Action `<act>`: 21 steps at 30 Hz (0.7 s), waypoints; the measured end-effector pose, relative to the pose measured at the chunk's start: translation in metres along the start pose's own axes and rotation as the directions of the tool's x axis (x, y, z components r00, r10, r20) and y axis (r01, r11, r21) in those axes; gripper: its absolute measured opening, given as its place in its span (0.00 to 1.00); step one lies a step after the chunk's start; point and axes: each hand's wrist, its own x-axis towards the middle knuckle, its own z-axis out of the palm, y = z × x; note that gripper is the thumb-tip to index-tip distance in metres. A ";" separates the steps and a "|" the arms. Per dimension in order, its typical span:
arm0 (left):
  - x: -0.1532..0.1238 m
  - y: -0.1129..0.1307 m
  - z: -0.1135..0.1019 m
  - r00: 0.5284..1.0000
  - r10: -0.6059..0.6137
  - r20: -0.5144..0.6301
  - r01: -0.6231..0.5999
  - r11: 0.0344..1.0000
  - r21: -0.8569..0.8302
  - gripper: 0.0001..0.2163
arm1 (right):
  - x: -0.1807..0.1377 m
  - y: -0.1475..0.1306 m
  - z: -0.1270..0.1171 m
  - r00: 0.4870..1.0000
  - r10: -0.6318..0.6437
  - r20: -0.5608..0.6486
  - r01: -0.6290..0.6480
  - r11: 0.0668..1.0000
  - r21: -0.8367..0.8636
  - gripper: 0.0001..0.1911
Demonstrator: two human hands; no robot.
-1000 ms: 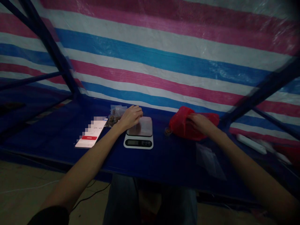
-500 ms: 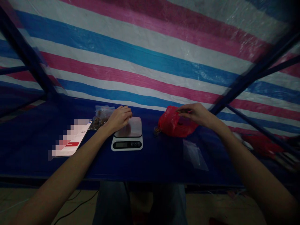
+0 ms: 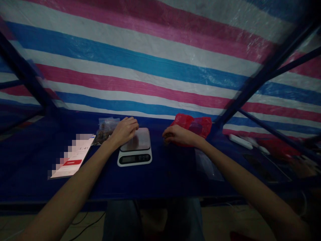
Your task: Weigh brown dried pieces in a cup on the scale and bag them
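Note:
A small white kitchen scale (image 3: 135,150) with a steel plate stands on the dark blue table (image 3: 160,174). My left hand (image 3: 124,130) rests at the plate's back left corner with its fingers curled. What it holds, if anything, is hidden. My right hand (image 3: 175,135) lies on the table just left of a red plastic bag (image 3: 194,125), fingers closed over something small and dark that I cannot name. A clear bag of brown pieces (image 3: 105,130) sits left of the scale.
A phone (image 3: 74,157) with a lit timer screen lies at the left. An empty clear bag (image 3: 207,164) lies under my right forearm. A white bar (image 3: 240,142) and dark items sit at the right. A striped tarp (image 3: 150,67) and dark blue frame poles (image 3: 265,73) close the back.
My right hand came out of the red bag and moved left and down onto the table beside it. My left hand stayed at the scale. The view shifted slightly.

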 end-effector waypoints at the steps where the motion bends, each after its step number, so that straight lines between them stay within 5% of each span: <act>1: 0.000 0.000 0.000 1.000 0.005 0.004 -0.005 1.000 0.001 0.09 | 0.000 -0.001 0.000 1.000 -0.001 0.001 0.001 1.000 -0.023 0.09; 21: 0.000 0.001 0.000 1.000 -0.010 -0.001 0.010 0.999 -0.037 0.10 | -0.008 -0.009 -0.006 1.000 -0.014 0.006 0.015 0.999 -0.029 0.10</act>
